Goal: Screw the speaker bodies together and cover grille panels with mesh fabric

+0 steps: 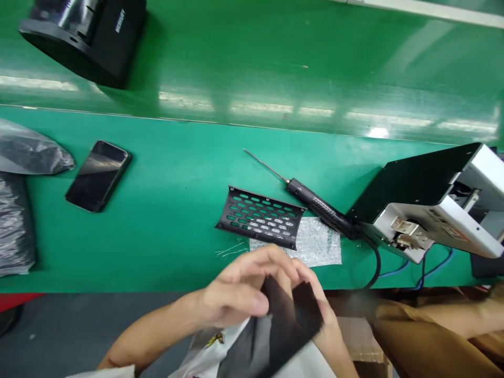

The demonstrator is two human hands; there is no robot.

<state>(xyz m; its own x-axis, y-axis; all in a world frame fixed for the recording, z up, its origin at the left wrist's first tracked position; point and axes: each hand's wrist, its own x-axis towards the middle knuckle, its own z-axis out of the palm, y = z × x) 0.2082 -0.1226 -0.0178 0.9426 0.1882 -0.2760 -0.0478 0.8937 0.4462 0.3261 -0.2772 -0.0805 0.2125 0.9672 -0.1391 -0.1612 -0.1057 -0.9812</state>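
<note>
My left hand (pixel 240 291) and my right hand (pixel 325 315) are together in front of the bench edge. Both are closed around a black folded sheet-like piece (pixel 281 336), blurred in places; its material is hard to tell. My left thumb lies over its upper edge, and the fingers of the two hands meet behind it. Just beyond them, a black perforated curved cover (pixel 262 216) with slotted holes rests partly on a clear bubble-wrap sheet (pixel 319 244). An electric screwdriver (pixel 318 205) with a long thin bit lies beside the cover, pointing up and left.
A silver and black machine (pixel 429 205) with cables stands at the right. To the left are a phone (pixel 98 176) and plastic-wrapped dark items (pixel 16 226). A black device (pixel 88 37) sits at the upper left. Another person's arm (pixel 452 320) reaches in at lower right.
</note>
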